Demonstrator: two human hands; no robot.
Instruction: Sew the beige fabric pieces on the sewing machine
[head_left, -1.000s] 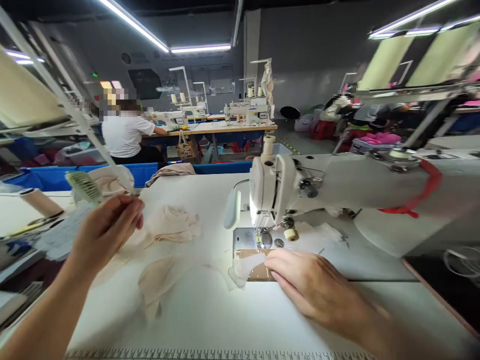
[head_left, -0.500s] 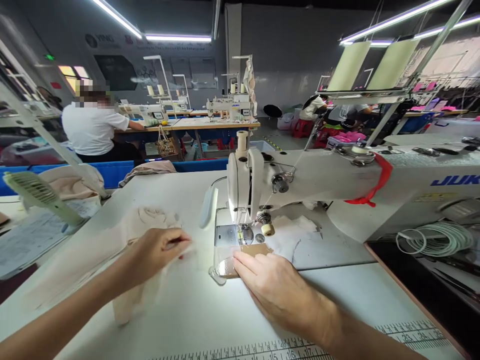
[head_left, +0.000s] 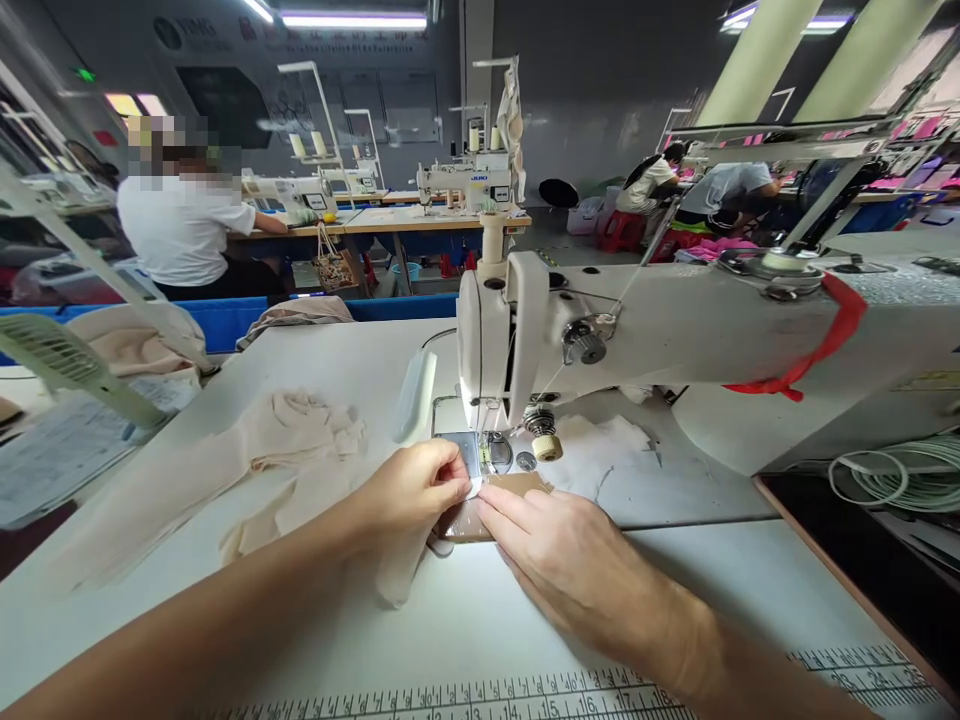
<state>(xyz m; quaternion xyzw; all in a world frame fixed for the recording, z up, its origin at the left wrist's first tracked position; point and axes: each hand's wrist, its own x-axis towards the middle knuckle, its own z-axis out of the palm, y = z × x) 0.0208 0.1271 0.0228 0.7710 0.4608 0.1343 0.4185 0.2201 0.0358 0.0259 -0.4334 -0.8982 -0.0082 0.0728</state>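
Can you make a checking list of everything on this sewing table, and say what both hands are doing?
Surface: white table with a ruler strip along the near edge.
Job's things: sewing machine; brown piece at its foot; beige cloth lying to the left.
Clutter: white scraps behind the machine.
Hands: left hand pinches cloth at the foot; right hand lies flat on the brown piece.
Cables: pale coil at the right.
Surroundings: fan on the left; other people at machines behind.
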